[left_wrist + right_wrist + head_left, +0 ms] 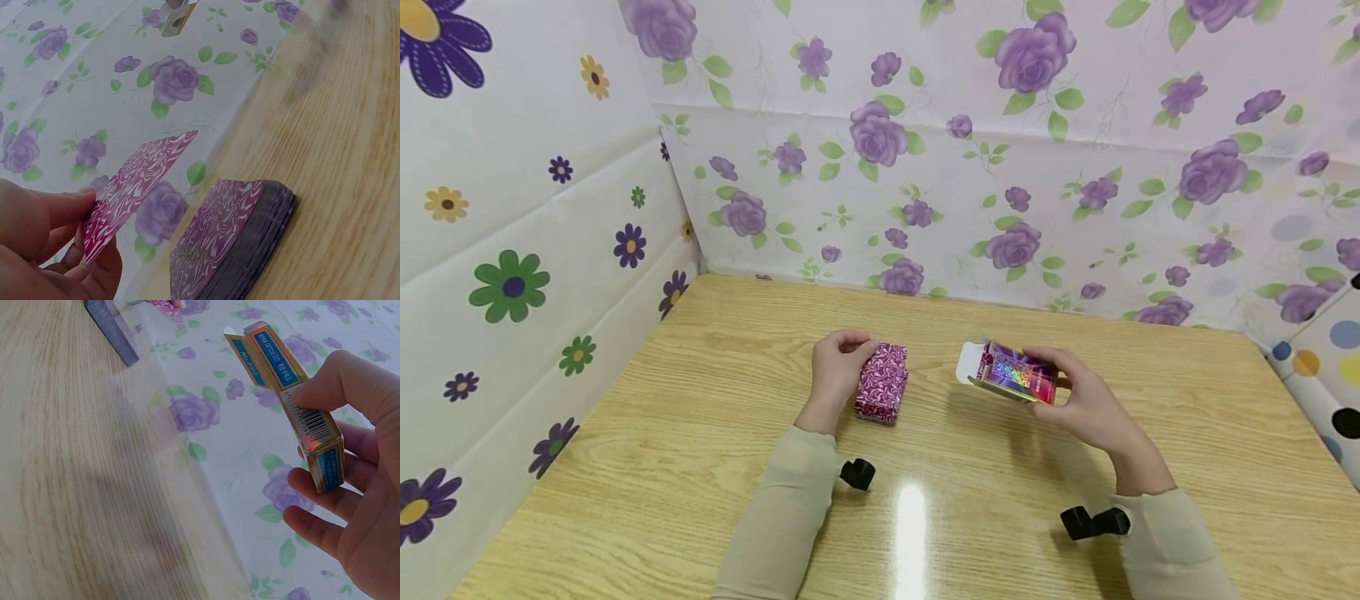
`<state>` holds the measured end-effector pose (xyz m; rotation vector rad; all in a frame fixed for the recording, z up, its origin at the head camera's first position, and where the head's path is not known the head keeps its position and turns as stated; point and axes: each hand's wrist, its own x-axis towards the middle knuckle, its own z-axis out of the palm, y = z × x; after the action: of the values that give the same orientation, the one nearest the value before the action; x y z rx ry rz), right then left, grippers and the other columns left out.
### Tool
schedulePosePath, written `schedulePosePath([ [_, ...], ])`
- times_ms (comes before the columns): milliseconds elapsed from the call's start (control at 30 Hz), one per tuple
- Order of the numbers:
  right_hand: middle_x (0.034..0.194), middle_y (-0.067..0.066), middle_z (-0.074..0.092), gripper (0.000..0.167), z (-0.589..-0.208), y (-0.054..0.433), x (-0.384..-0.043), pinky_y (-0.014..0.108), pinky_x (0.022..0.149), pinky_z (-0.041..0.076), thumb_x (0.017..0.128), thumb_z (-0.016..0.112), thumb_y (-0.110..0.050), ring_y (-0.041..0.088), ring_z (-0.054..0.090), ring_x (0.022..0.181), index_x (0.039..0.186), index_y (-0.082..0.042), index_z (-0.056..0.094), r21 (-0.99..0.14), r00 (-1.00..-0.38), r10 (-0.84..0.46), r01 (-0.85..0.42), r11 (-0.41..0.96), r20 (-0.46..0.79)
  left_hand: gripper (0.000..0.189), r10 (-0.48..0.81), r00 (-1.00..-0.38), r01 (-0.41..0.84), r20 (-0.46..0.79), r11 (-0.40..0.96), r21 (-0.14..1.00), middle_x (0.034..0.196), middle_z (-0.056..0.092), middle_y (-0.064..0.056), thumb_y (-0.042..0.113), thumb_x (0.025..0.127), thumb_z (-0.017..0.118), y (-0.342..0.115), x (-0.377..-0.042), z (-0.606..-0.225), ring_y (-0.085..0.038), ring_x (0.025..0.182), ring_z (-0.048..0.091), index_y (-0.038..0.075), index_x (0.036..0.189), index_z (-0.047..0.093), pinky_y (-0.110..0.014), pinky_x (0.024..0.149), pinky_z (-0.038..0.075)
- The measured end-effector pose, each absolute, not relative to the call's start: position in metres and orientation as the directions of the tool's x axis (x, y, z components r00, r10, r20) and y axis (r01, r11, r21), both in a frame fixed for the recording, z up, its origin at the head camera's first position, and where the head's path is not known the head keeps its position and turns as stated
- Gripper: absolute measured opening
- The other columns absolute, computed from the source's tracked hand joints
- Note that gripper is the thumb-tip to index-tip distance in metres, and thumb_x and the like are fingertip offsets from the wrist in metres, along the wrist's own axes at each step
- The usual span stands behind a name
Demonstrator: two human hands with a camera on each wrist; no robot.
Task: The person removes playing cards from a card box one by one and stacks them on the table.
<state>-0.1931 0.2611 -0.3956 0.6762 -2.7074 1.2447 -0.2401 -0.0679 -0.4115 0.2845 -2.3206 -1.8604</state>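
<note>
On the worktop (647, 467), left of the box (1018, 372), the card pile (882, 385) is laid. One bendy-looking card (134, 187) is pinched by left fingers (103, 272); the light-looking box is gripped by right fingers (312, 528), best at its edges.

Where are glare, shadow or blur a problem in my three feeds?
Head: white glare streak low on the table, soft shadow below the right hand and box. Left wrist: dim overall, dark smear across the tabletop at upper right, but the card's pattern is clear. Right wrist: hazy tabletop reflections; barcode bars distinct.
</note>
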Motion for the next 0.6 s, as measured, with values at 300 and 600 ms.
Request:
schedulePosePath([
  [300, 0.134, 0.011, 0.049, 0.069, -0.3960, 0.2615, -0.1927, 0.014, 0.090, 0.042, 0.078, 0.073, 0.000, -0.002, 0.043, 0.112, 0.139, -0.012, 0.045, -0.694, -0.899, -0.357, -0.426, 0.580, 0.253, 0.013, -0.221, -0.975, -0.070, -0.021, 0.216, 0.974, 0.094, 0.064, -0.008, 0.014, 0.085, 0.070, -0.0695, -0.2396, -0.4142, -0.015, 0.080, 0.055, 0.004, 0.093, 0.070, -0.022, 0.067, 0.046],
  [600, 0.135, 0.012, 0.049, 0.069, -0.3965, 0.2615, -0.1930, 0.010, 0.089, 0.040, 0.078, 0.073, -0.001, -0.002, 0.043, 0.111, 0.139, -0.012, 0.044, -0.699, -0.898, -0.360, -0.427, 0.574, 0.253, 0.013, -0.214, -0.977, -0.066, -0.006, 0.274, 0.959, 0.089, 0.064, -0.010, 0.013, 0.085, 0.071, -0.0695, -0.2419, -0.4197, -0.015, 0.076, 0.055, 0.004, 0.092, 0.070, -0.021, 0.063, 0.046],
])
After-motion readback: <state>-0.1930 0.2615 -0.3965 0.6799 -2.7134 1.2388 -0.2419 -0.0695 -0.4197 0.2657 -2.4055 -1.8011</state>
